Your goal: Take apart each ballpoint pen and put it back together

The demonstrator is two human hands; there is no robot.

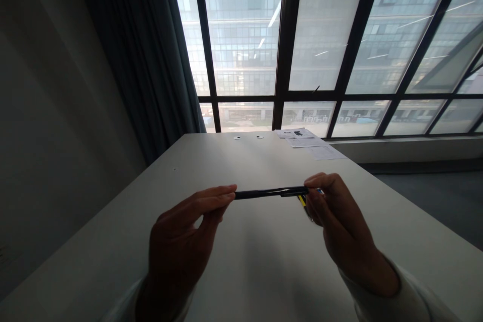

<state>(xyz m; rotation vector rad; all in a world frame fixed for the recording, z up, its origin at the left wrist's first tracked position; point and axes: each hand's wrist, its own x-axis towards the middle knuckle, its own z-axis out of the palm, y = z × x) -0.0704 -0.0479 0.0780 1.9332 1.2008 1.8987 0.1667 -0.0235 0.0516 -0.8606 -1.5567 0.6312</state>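
Left hand (181,241) pinching one end of a slim glossy black pen (260,193); right hand (341,226) pinching the clip end. Pen near level between the fingertips, raised over the white tabletop (241,266), seemingly in one piece; anything left undone can't be judged. Beyond the right fingers, a partly hidden yellow-and-black item (302,201). Farther out, printed white sheets (307,143).

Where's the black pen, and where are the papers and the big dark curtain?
Black pen (264,193): head view, middle of its barrel.
Papers (307,143): head view, middle sheet.
Curtain (147,60): head view, middle folds.
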